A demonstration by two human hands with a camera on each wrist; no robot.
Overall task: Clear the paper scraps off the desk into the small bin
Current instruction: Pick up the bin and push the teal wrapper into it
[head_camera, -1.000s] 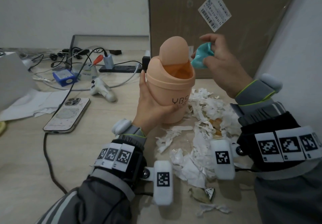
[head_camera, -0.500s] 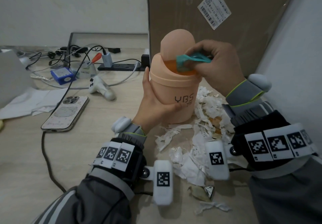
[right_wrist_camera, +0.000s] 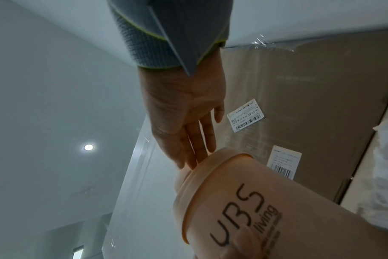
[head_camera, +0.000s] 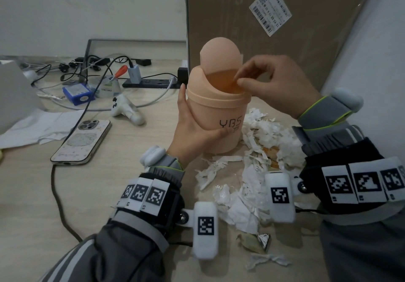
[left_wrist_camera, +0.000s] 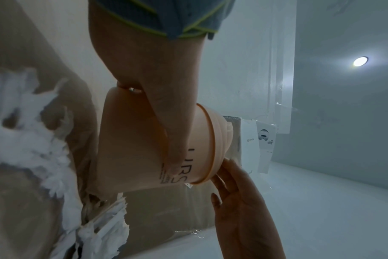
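A: How are the paper scraps (head_camera: 258, 150) expected to handle?

B: They are judged very light, soft and easy to tear. A loose heap is seen on the worktop (head_camera: 92, 194), just right of and nearer than the small bin (head_camera: 219, 115). It is advised that they are gathered into a bunch from the sides of the heap, because single strips may slip away. The bin seems light too, so it must be steadied.

A: Is it steadied now?

B: Yes. The left hand (head_camera: 192, 128) is wrapped around the lower body of the bin, thumb on the printed letters. The right hand (head_camera: 278, 84) is placed at the opening under the swing lid (head_camera: 219, 51), fingers loosely bent. Nothing is seen inside this grip; it looks released.

A: What is given by the wrist views?

B: In the left wrist view the thumb (left_wrist_camera: 175, 126) is shown pressed across the bin wall, and the fingertips of the other hand at the rim. In the right wrist view the straight fingers (right_wrist_camera: 199, 140) are seen touching the rim. The heap's extent and the phone (head_camera: 83, 141) far left are shown only by the head view.
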